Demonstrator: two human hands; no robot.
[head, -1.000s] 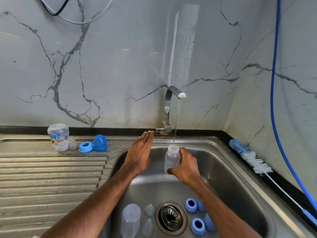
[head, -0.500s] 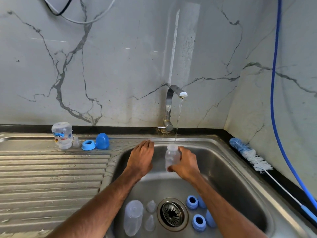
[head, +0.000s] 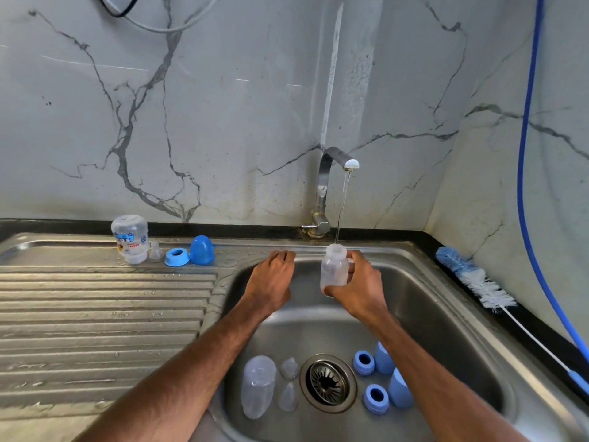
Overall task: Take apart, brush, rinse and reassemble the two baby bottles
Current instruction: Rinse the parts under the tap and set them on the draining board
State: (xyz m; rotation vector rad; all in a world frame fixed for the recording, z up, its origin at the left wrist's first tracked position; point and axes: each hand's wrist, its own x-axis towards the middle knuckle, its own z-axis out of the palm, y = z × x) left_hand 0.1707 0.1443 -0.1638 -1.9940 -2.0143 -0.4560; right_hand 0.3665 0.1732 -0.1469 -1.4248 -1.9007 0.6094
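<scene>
**While the tap runs: bottle held under the stream**

As water falls from the tap at centre frame, the right hand holds a clear baby bottle upright over the sink, its open mouth directly under the thin stream. The fingers wrap the lower body from the right, with the thumb at the near base. The neck and threaded mouth stand clear above them.

Judgement: the bottle is light, stiff plastic, wet and therefore slippery, and it will gain weight as it fills. The soundest hold is round the body, where it is taken now, not at the thread.

The left hand sits just left of the bottle and apart from it. Its fingers bend down at the sink's far edge with the tips hidden, so whether they grip the rim cannot be told. No object shows in it.

In the lower frame, a second bottle, teats and blue rings lie around the drain. A bottle brush lies on the surface at the right.
</scene>
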